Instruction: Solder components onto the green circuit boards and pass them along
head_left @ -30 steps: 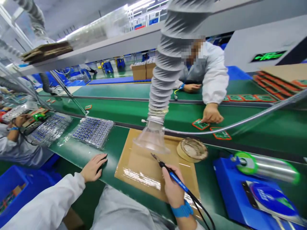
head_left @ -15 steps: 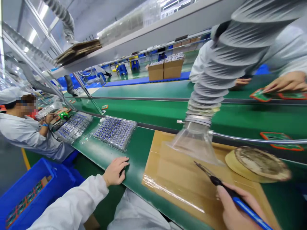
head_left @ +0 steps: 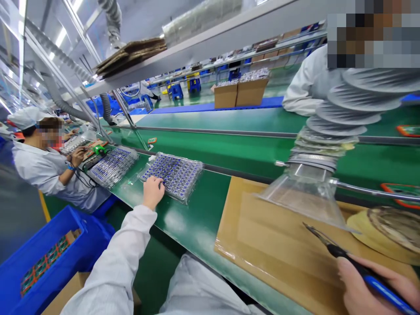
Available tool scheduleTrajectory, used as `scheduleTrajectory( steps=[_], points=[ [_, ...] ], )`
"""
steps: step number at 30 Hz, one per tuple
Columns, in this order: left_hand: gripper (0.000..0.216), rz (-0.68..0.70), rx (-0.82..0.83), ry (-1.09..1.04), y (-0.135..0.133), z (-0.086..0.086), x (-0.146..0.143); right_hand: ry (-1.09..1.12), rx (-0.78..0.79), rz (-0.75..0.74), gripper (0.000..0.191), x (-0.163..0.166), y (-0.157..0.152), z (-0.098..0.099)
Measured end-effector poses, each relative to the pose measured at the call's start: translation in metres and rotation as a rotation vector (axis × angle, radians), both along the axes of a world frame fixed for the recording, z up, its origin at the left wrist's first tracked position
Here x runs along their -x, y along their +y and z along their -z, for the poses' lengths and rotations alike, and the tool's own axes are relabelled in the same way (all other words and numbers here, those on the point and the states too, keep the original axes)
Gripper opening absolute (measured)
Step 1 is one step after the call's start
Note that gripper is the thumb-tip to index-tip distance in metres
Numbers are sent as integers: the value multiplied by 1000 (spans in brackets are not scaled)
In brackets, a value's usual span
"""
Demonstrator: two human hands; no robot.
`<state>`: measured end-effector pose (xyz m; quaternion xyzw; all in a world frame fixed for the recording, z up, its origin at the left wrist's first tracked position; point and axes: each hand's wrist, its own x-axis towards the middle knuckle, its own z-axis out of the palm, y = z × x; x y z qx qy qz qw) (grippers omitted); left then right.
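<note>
While my right hand [head_left: 358, 285] grips the tool [head_left: 337, 251], my left hand [head_left: 153, 191] is at the tray [head_left: 179, 177], its grasp unclear to me. Picking there seems the step; next calls for gentle pinching.

Parts tray [head_left: 175, 173]: clear plastic, glossy, packed with close rows of small blue-and-silver pieces; lying flat, slightly askew, on green worktop [head_left: 206, 205], left of frame centre. Left hand [head_left: 153, 191] at its near left edge, fingers bent; whether gripping, cannot tell. Pen-shaped tool [head_left: 341, 253]: black front, blue-and-black handle, two slim metal prongs; lower right of frame, gripped in right hand [head_left: 357, 288], slanting, prongs toward upper left, over brown sheet [head_left: 262, 236], handle running toward lower right corner.
</note>
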<state>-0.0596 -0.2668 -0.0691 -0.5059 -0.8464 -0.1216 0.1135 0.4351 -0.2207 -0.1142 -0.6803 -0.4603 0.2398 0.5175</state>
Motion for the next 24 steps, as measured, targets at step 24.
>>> scheduleTrajectory(
  steps=[24],
  points=[
    [27,471,-115,27,24,-58,13,93,-153,-124,32,0,4,5]
  ],
)
